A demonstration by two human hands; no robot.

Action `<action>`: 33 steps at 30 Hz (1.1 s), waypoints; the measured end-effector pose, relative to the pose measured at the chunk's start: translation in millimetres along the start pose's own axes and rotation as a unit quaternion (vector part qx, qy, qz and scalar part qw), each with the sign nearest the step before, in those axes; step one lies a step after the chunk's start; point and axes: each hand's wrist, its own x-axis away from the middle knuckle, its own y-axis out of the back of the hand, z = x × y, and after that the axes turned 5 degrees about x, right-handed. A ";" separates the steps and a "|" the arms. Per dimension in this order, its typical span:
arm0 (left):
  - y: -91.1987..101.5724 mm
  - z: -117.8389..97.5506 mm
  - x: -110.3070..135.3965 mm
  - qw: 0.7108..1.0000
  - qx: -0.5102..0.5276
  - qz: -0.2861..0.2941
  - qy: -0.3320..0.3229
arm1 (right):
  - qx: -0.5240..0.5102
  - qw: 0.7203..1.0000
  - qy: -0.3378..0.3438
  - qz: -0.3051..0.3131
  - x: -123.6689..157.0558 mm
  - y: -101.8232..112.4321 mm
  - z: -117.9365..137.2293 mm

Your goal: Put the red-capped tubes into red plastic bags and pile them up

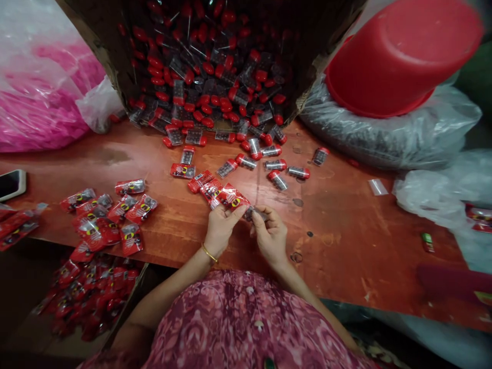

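My left hand [221, 230], with a gold bangle at the wrist, pinches a red printed packet [231, 196] near the table's front edge. My right hand [271, 233] closes its fingertips on a small clear container [249, 212] with dark contents at the packet's near end. Whether that container is partly inside the packet, I cannot tell. Just beyond my left hand, flat red packets [205, 183] overlap on the table. Further out lie several clear containers with red caps [274, 164]. To the left is a pile of filled red packets [94, 225].
A cardboard box [307, 97] on its side spills red-capped containers at the back. An upturned red bucket [388, 61] rests on a plastic bag [369, 138]. Pink goods in a bag [42, 102] and a phone [13, 184] are left. Below the edge, a box holds more packets [92, 292].
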 end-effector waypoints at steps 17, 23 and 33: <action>-6.4 5.3 3.6 0.996 0.049 0.053 0.059 | -0.034 0.992 -0.039 0.117 -7.5 -3.3 -8.3; 26.1 -20.7 -5.7 0.986 0.140 -0.076 0.051 | 0.106 0.991 0.049 0.057 -29.4 9.2 -19.0; 64.2 -49.3 -2.9 0.906 0.343 -0.246 -0.026 | 0.337 0.921 0.166 0.103 -36.1 16.1 -33.6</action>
